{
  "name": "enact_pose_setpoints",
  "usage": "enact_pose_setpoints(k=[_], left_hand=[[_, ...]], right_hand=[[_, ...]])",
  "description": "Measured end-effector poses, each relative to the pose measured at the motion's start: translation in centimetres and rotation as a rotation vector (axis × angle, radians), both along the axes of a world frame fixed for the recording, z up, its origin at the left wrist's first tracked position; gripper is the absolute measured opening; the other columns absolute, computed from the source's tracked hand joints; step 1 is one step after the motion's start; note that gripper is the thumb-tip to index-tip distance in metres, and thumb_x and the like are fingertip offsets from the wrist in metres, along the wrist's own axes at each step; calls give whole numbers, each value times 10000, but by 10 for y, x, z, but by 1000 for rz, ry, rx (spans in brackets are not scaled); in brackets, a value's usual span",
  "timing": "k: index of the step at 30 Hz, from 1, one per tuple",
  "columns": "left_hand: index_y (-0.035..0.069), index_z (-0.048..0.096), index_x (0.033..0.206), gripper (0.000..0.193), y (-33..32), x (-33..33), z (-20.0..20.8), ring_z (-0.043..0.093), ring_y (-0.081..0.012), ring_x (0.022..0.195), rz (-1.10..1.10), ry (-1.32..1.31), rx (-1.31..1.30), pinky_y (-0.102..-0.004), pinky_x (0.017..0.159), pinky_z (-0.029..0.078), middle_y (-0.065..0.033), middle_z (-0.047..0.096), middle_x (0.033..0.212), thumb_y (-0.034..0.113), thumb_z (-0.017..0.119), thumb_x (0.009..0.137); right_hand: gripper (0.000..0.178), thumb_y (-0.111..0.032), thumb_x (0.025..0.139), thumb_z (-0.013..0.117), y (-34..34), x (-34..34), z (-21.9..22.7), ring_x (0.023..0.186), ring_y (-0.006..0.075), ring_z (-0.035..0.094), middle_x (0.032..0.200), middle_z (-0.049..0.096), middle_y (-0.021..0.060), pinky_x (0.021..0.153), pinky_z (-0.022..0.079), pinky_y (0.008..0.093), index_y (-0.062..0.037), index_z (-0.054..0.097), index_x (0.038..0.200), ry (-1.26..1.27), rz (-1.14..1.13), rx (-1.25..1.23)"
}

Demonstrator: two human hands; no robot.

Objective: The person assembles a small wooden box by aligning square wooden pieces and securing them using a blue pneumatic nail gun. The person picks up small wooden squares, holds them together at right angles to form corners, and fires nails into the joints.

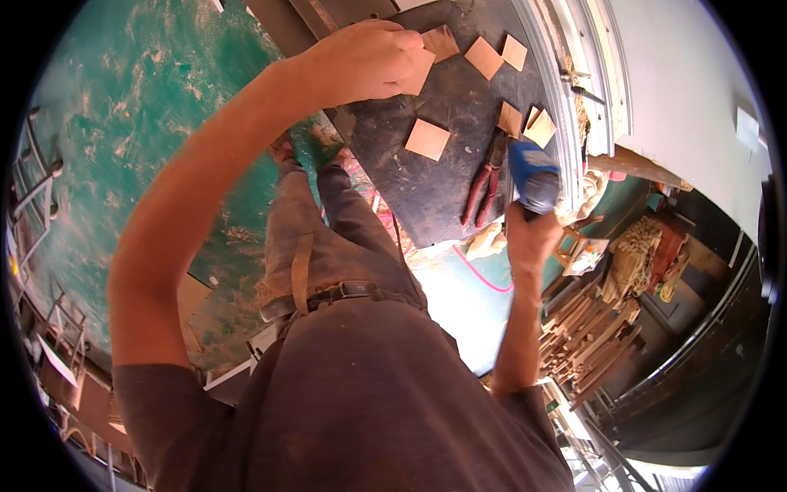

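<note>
My left hand [379, 64] is over the far part of the dark worktable [393, 180], its fingers closed on a small square wooden piece [420, 75]. Close by on the tabletop lies another wooden square [427, 139]. Several more squares are scattered beyond and to the right, among them one wooden square [484, 57] near the back. At the table's right side my right hand [534, 239] grips a blue tool [531, 168] with a rounded grey end; its exact kind does not show. Pliers with red handles [482, 195] lie just left of this tool.
Long white frame pieces [586, 74] run along the table's right side. A stack of wooden strips [586, 336] lies at the lower right. A pink hose [484, 275] curves below the table's near corner. The green floor [164, 98] is dusty.
</note>
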State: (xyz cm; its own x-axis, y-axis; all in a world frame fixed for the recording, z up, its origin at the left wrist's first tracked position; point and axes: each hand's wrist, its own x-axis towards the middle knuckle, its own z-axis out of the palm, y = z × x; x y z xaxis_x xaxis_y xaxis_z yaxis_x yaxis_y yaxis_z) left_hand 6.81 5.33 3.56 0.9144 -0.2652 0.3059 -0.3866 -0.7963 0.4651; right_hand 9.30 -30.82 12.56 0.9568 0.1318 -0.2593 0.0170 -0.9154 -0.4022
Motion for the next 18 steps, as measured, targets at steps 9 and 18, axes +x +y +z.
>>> enact_pose_setpoints(k=[9,18], left_hand=[[0,667,848,164,3,2,9,608,-329,1083,-35,40,-99,-444,926,515,-112,610,1120,122,743,769],[3,610,1033,165,-1,1,6,665,-444,745,97,134,-187,-525,652,499,-253,638,787,90,545,909]], right_hand=[[453,-78,771,880,59,67,102,849,212,750,1036,749,118,756,620,322,-16,662,1163,95,476,310],[260,-49,761,833,137,102,94,764,209,760,870,770,121,719,588,316,14,718,986,177,915,-9]])
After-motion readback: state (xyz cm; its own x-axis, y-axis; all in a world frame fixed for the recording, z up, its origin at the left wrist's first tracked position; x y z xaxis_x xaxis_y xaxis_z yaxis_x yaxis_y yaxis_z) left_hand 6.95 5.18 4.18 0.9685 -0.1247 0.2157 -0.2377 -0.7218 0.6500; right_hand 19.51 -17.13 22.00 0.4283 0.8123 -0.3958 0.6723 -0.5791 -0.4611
